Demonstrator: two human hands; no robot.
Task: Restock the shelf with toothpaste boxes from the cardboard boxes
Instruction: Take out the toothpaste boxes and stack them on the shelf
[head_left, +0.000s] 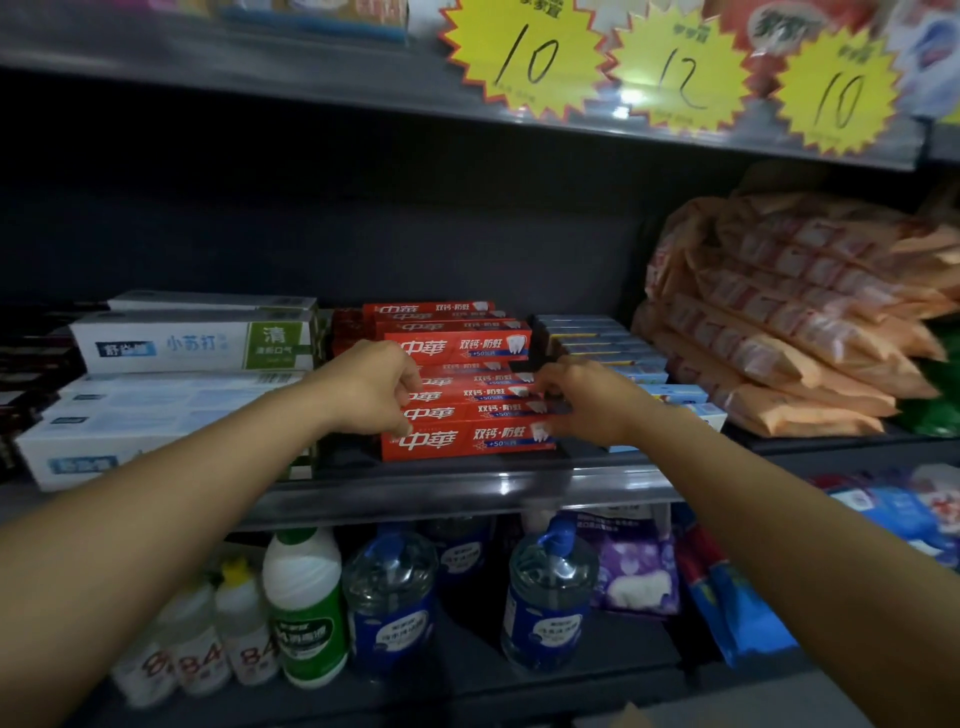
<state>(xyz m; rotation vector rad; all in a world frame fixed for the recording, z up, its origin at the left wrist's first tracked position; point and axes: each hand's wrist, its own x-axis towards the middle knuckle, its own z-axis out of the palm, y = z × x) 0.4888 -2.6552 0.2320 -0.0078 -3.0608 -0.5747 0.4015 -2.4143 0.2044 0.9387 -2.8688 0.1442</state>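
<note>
Middle shelf (467, 491) packed across: white boxes (192, 343) stacked at the left, orange packets (779, 332) heaped at the right, a narrow row of blue boxes (597, 340) between those and the red stack. Little side room, then; open space only above the stacks, up to the shelf with yellow price tags (524, 57), and a thin bare strip along the front lip.

Red toothpaste boxes (467, 439) stepped in tiers at the shelf's centre, front box close to the lip. Likely risks: front box pushed over the lip onto the bottles (545, 597) below if dragged forward; upper tiers sliding if the lower ones get squeezed unevenly; blue row knocked askew by the right wrist.

Left hand (379, 389) curled against the stack's left ends, right hand (576, 400) curled at the right ends, fingers pinching the boxes between them. No cardboard boxes visible.
</note>
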